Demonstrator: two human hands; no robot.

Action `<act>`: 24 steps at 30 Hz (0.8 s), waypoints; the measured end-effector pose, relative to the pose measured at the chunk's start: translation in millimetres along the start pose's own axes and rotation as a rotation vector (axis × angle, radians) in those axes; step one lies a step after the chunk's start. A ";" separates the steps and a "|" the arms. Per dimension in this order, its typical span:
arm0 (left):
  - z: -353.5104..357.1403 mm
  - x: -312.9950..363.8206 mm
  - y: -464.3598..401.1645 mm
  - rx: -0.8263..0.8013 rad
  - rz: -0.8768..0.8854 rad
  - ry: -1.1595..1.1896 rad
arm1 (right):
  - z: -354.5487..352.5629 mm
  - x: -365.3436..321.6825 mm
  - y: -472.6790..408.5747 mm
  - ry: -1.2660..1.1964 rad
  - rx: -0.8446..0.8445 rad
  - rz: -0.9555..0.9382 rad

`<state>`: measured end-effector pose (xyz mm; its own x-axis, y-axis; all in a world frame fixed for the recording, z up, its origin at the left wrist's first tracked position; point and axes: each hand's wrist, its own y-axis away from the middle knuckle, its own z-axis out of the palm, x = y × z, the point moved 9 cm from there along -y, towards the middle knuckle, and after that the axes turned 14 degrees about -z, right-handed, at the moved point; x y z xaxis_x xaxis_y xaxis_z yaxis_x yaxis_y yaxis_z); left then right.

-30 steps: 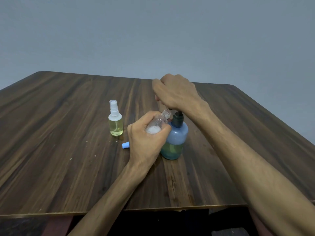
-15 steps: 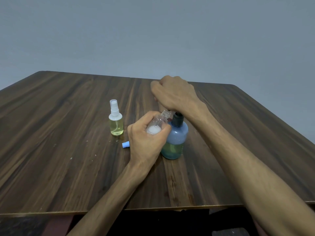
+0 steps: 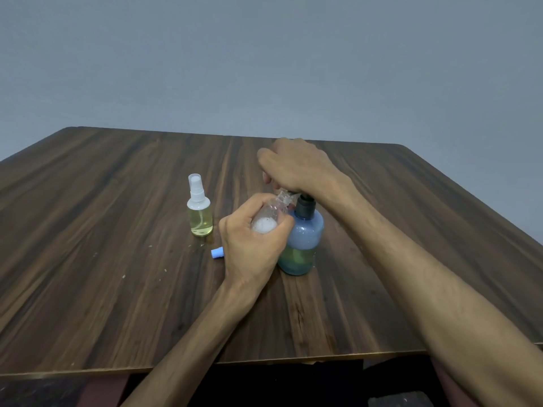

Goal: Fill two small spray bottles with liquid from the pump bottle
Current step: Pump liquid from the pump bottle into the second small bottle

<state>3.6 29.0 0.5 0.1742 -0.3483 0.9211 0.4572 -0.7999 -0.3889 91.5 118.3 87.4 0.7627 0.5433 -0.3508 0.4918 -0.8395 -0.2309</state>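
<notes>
A blue pump bottle (image 3: 304, 245) with a black collar stands on the wooden table (image 3: 117, 289), yellowish liquid in its lower part. My right hand (image 3: 296, 168) lies over its pump head with the fingers curled down around it, so the head is mostly hidden. My left hand (image 3: 252, 251) grips a small clear spray bottle (image 3: 271, 214) without its sprayer. It is tilted, its open neck up at the pump's spout, and white foam shows inside. A second small spray bottle (image 3: 199, 212), capped with a white sprayer and holding yellow liquid, stands upright to the left.
A small light-blue sprayer part (image 3: 216, 252) lies on the table just left of my left hand, partly hidden by it. Pale specks dot the wood to the left. The table's front edge runs below my forearms.
My right hand has sunk slightly on the pump head. My left hand and the tilted clear bottle stay in place.
</notes>
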 end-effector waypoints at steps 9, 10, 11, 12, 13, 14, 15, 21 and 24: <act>0.5 0.4 -0.1 -0.002 0.017 0.015 | -14.5 -2.0 -3.7 0.082 0.154 -0.050; 1.0 0.5 0.5 -0.006 0.018 0.010 | -17.3 -1.5 -3.7 0.082 0.173 -0.052; 1.1 0.8 0.2 -0.008 0.024 0.007 | -18.0 -0.2 -4.1 0.083 0.173 -0.049; 1.0 1.2 -0.2 -0.012 0.033 0.002 | -14.8 1.4 -4.2 0.077 0.146 -0.036; 1.0 1.2 0.2 -0.012 0.035 -0.001 | -9.5 2.8 -3.2 0.068 0.107 -0.024; 0.5 1.4 1.0 -0.008 0.029 0.000 | -6.4 2.5 -2.1 0.063 0.083 -0.022; 0.0 1.4 0.9 -0.004 0.019 0.002 | -7.8 0.7 -1.9 0.059 0.092 -0.026; 2.8 -2.1 -0.2 -0.018 -0.011 0.012 | -4.9 3.7 -1.3 0.037 0.034 0.005; 1.3 -1.5 0.1 -0.015 -0.023 0.025 | -12.6 -0.2 -0.6 0.038 0.081 -0.008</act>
<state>4.5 30.1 -0.9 0.1416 -0.3417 0.9291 0.4474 -0.8151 -0.3680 96.4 118.6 99.1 0.7752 0.5478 -0.3147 0.4630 -0.8315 -0.3070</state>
